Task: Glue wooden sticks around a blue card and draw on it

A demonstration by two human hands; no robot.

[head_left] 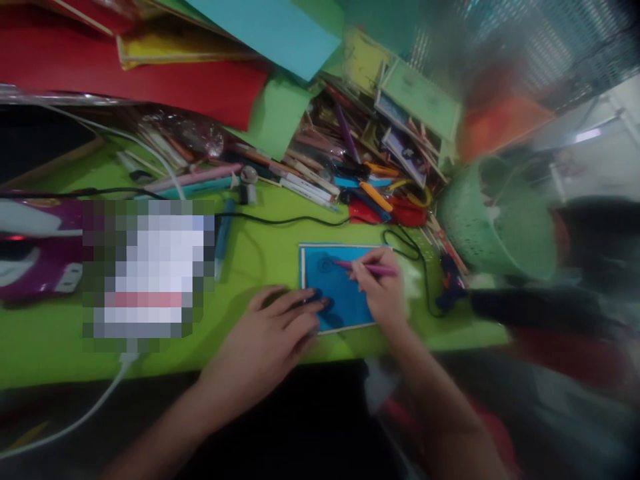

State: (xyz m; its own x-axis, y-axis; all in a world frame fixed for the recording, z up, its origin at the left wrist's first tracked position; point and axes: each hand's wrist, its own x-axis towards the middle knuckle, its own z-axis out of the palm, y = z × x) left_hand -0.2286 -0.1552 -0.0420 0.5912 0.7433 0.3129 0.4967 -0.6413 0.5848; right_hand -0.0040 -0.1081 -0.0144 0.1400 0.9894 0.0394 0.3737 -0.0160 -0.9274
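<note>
A blue card (345, 300) edged with pale thin sticks lies on the green tabletop. Near its upper left is a small dark round drawing (325, 265). My right hand (381, 283) grips a purple pen (377, 269), whose tip points left and reaches the card close to the drawing. My left hand (283, 323) lies flat with its fingers stretched over the card's lower left corner. Part of the card's right side is hidden behind my right hand.
Behind the card are pens, sticks and orange-handled cutters (375, 197). A green basket (495, 220) and a glue gun (450, 287) stand right. A black cable (300, 220) crosses the tabletop (260, 253). Left is a blurred-out device (155, 267) with a white cord; red sheets (175, 87) lie behind.
</note>
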